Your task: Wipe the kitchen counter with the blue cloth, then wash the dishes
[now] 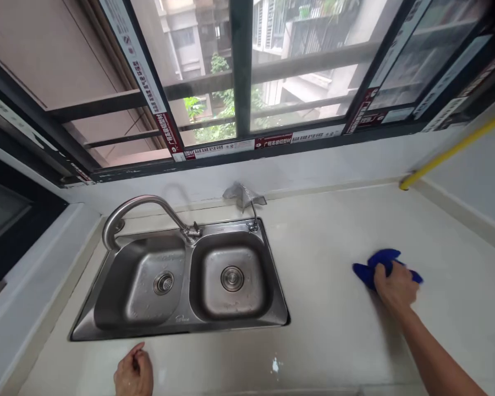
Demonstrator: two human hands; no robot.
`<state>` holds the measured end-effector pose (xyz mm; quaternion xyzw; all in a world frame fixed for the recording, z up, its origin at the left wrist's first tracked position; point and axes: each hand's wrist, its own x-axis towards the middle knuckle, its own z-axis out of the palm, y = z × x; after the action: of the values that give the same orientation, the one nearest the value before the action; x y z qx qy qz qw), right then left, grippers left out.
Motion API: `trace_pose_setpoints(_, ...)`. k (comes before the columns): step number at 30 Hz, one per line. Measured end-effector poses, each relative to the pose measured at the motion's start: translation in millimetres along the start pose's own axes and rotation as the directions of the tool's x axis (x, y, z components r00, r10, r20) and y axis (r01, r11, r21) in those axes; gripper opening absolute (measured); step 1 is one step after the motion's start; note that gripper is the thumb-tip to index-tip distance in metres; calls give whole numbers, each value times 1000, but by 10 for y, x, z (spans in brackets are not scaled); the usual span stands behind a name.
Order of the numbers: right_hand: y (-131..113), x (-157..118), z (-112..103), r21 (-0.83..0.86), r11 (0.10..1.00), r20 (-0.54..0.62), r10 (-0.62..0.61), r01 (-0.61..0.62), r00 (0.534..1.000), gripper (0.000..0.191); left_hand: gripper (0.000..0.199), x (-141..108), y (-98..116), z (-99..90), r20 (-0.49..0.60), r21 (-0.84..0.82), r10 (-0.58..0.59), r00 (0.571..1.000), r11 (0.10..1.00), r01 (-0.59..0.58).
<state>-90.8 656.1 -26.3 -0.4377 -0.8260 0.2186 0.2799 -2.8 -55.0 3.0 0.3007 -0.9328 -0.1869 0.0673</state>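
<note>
My right hand (397, 287) presses a bunched blue cloth (383, 256) onto the pale countertop (322, 308), to the right of the sink. Its fingers are closed over the cloth, whose corners stick out on both sides. Down at the counter's front, just below the left basin, my left hand (134, 373) is loosely curled, and I see nothing in it. A steel double-bowl sink (187, 286) is set into the counter between the two hands. Near its front right corner lies a small white wet-looking spot (275, 364).
A curved steel faucet (144, 199) arches over the left basin. Behind the right basin, a grey mesh-like piece (244, 195) hangs over a thin stem. A yellow pipe (457, 149) runs along the right wall to the counter. Dark-framed windows (242, 71) stand behind.
</note>
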Motion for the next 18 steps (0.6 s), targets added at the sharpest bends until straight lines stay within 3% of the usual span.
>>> trace_pose_setpoints(2,57,59,197,-113,993,-40,-28,23,999,57,46,4,-14,23,-25,2,17,1000,1000,-17)
trace_pose_setpoints(4,-110,59,441,-150,984,-46,-102,94,994,54,43,4,-12,31,-56,8,39,998,999,-38)
trace_pose_setpoints(7,-628,-65,803,-123,961,34,-244,246,969,54,42,0,-1,29,-87,32,55,995,998,-52)
trace_pose_setpoints(10,-1177,-417,1029,-30,913,121,-402,408,908,51,41,-20,19,23,-97,39,52,994,998,-48)
trace_pose_setpoints(14,-1596,-1183,1002,132,800,248,-598,585,762,44,40,-61,58,23,-129,-10,55,990,998,-57)
trace_pose_setpoints(18,-1639,-1962,785,399,720,369,-693,568,619,39,42,-78,43,-7,-130,-47,61,990,997,-67)
